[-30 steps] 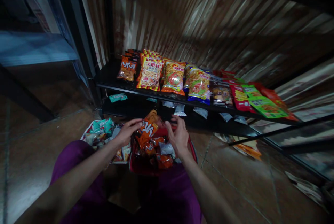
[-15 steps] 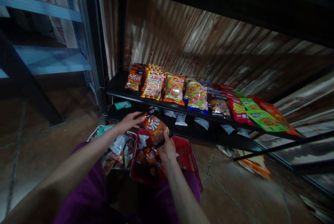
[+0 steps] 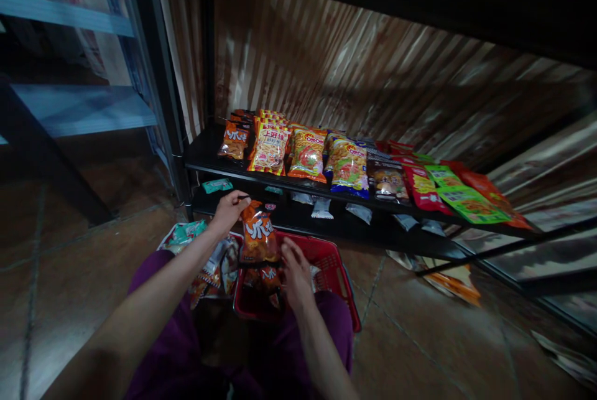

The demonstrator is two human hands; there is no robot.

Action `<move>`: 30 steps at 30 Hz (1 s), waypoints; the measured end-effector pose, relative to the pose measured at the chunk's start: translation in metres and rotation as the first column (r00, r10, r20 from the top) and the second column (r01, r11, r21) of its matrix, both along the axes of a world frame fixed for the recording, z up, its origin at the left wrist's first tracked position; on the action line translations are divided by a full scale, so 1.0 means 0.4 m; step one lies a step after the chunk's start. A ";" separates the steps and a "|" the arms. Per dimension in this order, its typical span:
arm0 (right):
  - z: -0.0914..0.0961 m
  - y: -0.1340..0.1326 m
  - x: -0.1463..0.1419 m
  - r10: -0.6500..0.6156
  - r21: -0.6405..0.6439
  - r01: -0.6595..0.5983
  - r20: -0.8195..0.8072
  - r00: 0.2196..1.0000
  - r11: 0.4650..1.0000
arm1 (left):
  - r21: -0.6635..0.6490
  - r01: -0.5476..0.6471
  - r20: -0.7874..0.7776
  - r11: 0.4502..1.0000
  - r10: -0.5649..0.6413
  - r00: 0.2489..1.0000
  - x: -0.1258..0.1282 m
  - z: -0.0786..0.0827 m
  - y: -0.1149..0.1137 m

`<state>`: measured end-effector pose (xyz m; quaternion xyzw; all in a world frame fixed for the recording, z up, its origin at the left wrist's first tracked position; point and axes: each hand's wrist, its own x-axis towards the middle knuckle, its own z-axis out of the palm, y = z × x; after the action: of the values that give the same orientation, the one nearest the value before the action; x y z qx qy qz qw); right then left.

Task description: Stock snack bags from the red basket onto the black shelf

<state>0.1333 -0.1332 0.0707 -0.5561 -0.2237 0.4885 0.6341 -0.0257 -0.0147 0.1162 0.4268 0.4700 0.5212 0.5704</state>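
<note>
My left hand (image 3: 231,208) pinches the top corner of an orange and black snack bag (image 3: 259,235), which hangs upright above the red basket (image 3: 342,275). To the right of the bag, my right hand (image 3: 297,269) is open with its fingers apart, over the basket. Inside the basket lie more orange snack bags (image 3: 268,279), partly covered by the held bag and my right hand. On the shelf's left end stands a matching orange bag (image 3: 234,140), with others behind it.
The black shelf (image 3: 219,167) bears rows of yellow, orange, blue-edged, red and green snack bags. Below, a lower board (image 3: 298,218) holds silver and teal packets. Another basket of packets (image 3: 219,269) stands left of the red one. Orange packaging (image 3: 450,282) lies on the floor at right.
My right hand has let go of the orange bag and drawn slightly down. The bag has turned from slanted to upright, hanging from my left hand.
</note>
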 end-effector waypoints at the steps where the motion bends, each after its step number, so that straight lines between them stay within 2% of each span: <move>1: 0.017 0.013 0.015 -0.031 0.059 0.026 0.080 0.996 0.998 | 0.025 0.040 -0.034 0.999 -0.039 0.999 0.000 0.013 0.001; 4: 0.086 0.065 0.046 0.035 0.157 -0.073 0.229 0.973 0.985 | 0.063 0.131 -0.096 0.989 -0.125 0.987 0.010 0.045 -0.004; 6: 0.130 0.101 0.054 0.126 0.159 -0.183 0.317 0.940 0.970 | 0.084 0.168 -0.104 0.982 -0.159 0.982 0.021 0.060 -0.009; 9: 0.166 0.137 0.054 0.168 0.144 -0.225 0.325 0.930 0.964 | 0.111 0.203 -0.110 0.973 -0.191 0.975 0.032 0.069 -0.017; 14: 0.161 0.155 0.044 0.098 0.122 -0.133 0.263 0.960 0.984 | 0.113 0.238 -0.124 0.965 -0.224 0.967 0.031 0.062 -0.021; 17: 0.149 0.159 0.034 -0.026 0.112 0.008 0.160 0.987 0.994 | 0.095 0.235 -0.078 0.967 -0.229 0.970 0.034 0.060 -0.019; 20: 0.140 0.163 0.030 -0.140 0.138 0.129 0.074 0.987 0.982 | 0.051 0.192 -0.005 0.980 -0.192 0.981 0.035 0.066 -0.025; 22: 0.139 0.167 0.032 -0.192 0.156 0.180 0.068 0.979 0.971 | 0.008 0.202 0.029 0.979 -0.202 0.979 0.033 0.068 -0.044; 24: 0.141 0.169 0.036 -0.234 0.163 0.217 0.096 0.967 0.963 | -0.057 0.289 0.074 0.956 -0.285 0.956 0.031 0.063 -0.076; 26: 0.144 0.171 0.040 -0.261 0.173 0.238 0.125 0.957 0.956 | -0.124 0.403 0.144 0.907 -0.386 0.911 0.032 0.052 -0.112; 30: 0.143 0.169 0.043 -0.265 0.191 0.242 0.106 0.958 0.951 | -0.129 0.405 0.229 0.905 -0.371 0.900 0.037 0.036 -0.161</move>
<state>0.1503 -0.0657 0.1278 -0.5528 -0.2335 0.3436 0.7224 -0.0108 -0.0789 0.1306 0.4065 0.3595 0.3935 0.7420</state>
